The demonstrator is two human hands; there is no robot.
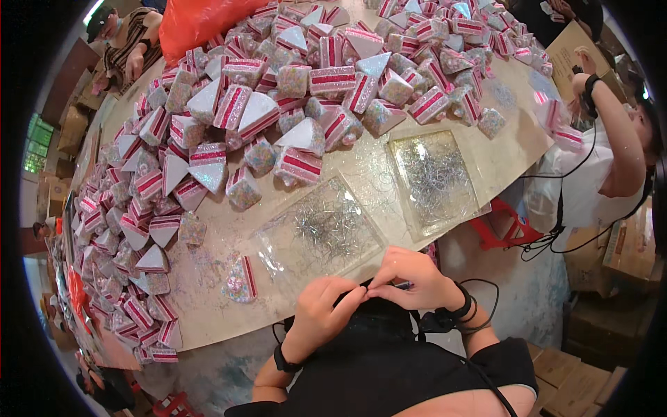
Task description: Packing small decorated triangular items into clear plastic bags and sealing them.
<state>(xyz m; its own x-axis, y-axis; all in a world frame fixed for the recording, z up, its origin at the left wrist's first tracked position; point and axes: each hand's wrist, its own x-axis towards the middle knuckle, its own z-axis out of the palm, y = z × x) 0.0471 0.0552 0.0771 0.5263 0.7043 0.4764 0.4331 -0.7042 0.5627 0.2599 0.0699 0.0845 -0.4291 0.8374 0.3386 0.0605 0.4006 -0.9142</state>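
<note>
Close to the body, the left hand (326,306) and right hand (413,278) meet fingertip to fingertip over a dark lap. Both are pinched together on some tiny item between them; it is too small to name, though a bluish sliver shows by the right fingers. Each wrist wears a dark band with a cable running off it.

Just beyond the hands, on the desk (208,316), lie two clear trays of thin silver wire hooks: the nearer tray (316,233) directly ahead of the left hand, the second tray (431,177) ahead and to the right hand's side. Both look well filled, so by my reckoning plenty of hooks remain unused.

To the left of the left hand, a single glittery wedge-shaped cake-slice ornament (241,278) lies apart from the rest, pastel-speckled with a red and white striped side.

Farther out, a big heap of the same cake-slice ornaments (278,104) covers most of the desk, curving round its left rim as well. Whether any carry hooks cannot be told from here; judging by the size of the heap, most of the work looks undone.

At the far end sits an orange plastic bag (194,21). Brown cardboard cartons (625,250) stand on the floor to the right, past a person in a white top (590,174), and another seated person (125,42) works at the far left.
</note>
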